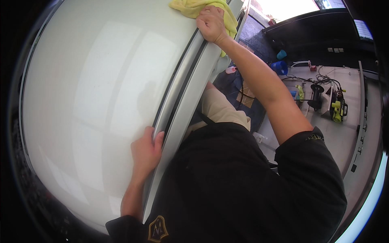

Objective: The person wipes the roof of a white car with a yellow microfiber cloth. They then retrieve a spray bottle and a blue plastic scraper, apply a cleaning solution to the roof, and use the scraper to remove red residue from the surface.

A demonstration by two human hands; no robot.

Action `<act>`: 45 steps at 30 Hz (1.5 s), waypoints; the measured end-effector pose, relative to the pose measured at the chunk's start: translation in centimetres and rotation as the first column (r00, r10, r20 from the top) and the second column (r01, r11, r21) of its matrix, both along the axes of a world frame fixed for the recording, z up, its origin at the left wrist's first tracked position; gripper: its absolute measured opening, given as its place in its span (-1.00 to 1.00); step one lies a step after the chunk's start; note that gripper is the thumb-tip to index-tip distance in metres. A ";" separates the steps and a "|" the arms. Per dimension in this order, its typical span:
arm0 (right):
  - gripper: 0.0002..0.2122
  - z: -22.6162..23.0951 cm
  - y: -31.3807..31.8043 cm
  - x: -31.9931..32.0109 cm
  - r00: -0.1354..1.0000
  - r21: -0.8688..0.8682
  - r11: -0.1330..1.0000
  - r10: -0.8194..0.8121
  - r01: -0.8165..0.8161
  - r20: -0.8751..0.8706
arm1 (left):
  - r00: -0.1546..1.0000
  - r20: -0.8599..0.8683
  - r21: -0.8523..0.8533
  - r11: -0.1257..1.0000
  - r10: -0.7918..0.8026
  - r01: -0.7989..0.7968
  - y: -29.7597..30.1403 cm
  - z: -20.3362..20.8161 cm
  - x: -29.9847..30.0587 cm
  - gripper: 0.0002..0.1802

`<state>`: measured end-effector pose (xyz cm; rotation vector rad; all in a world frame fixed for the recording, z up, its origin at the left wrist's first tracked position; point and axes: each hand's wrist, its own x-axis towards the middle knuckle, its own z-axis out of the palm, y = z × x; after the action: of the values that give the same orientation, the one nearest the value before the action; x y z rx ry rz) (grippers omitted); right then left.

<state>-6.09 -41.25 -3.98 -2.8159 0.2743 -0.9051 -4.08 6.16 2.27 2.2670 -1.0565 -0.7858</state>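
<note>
A glossy white car roof (101,93) fills the left side of the view, with pale reflections across it. Along its edge runs a silver roof rail (178,81) beside a dark gap. My left hand (146,152) is closed over the near end of this rail, thumb on top; some of its fingers are hidden. Farther along the edge, my right hand (211,24) is closed on a yellow-green cloth (190,7). That cloth lies bunched on the roof, and part of it hangs down over the side past my wrist.
To the right, a blue bucket (279,67) stands on the floor near a bottle with pink liquid (231,70). A black reel (316,97), loose hoses and a yellow-green machine (337,110) are on a pale surface farther right. My body is close against the car's side.
</note>
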 end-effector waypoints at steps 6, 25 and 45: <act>-0.78 -1.5 -0.3 0.5 0.994 0.008 1.000 -0.004 0.003 0.109 | 1.000 0.019 0.070 0.997 -0.016 0.015 -1.1 -0.1 0.2 -0.67; -0.76 0.6 0.0 -0.5 0.981 0.043 0.989 0.148 -0.144 -0.128 | 0.907 -0.017 0.267 0.876 0.422 -0.402 -7.0 1.0 -1.8 -0.41; -0.47 -3.3 -1.6 2.2 0.723 -0.014 0.750 0.642 -0.661 0.254 | 0.049 0.930 -0.170 0.546 0.364 -0.820 -2.5 -7.5 -2.9 -0.68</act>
<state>-3.86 -42.86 -7.30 -2.3829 -0.6727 -0.9981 -6.95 3.61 -5.19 3.1791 0.0299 0.9289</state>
